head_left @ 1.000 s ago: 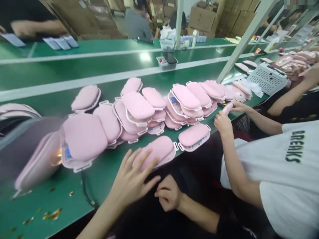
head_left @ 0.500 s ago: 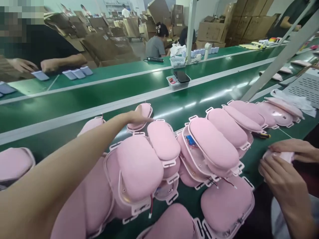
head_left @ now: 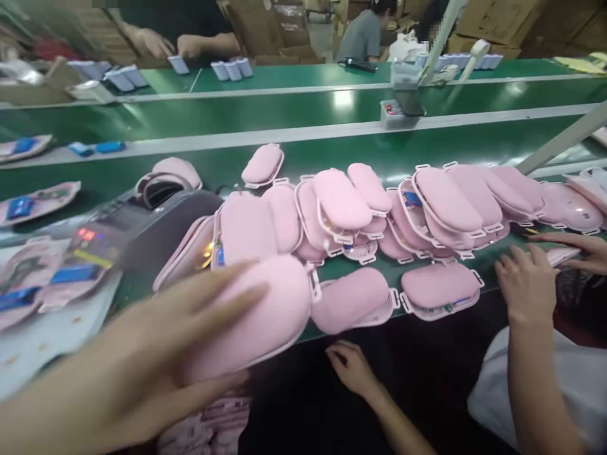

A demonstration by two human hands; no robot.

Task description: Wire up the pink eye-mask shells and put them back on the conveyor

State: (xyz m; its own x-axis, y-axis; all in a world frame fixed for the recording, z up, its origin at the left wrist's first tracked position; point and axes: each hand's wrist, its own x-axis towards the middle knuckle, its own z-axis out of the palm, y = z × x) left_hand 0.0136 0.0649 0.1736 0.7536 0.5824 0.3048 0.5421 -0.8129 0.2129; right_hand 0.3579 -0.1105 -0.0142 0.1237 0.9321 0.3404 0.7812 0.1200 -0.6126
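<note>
Foremost, the left hand (head_left: pixel 156 354) grasped a pink padded case (head_left: pixel 256 316), its fingers spread over the soft, rounded top and the thumb tucked beneath; motion blur hid how tight the grip was. The case was an oblong cushion with a matte, fabric-like skin on a pale plastic rim, held at the near edge of the green desk (head_left: pixel 303 114). The right hand (head_left: pixel 351 366) lay below the desk edge with loosely curled, released fingers, holding nothing. Just beside the held case lay two more pink cases (head_left: pixel 351 300), flat on the desk near its edge. Behind them a heap of like cases (head_left: pixel 379 202) overlapped in a row, some showing rims with small tabs. To the left stood a grey machine (head_left: pixel 142 221) with a red lit display, and flat pink parts with blue inserts (head_left: pixel 38 202) lay beyond it. At the right, another person's hands (head_left: pixel 526 284) rested at the desk edge near the cases. Across the desk, a further person's hands (head_left: pixel 190 44) touched small pale blue blocks (head_left: pixel 232 68).
</note>
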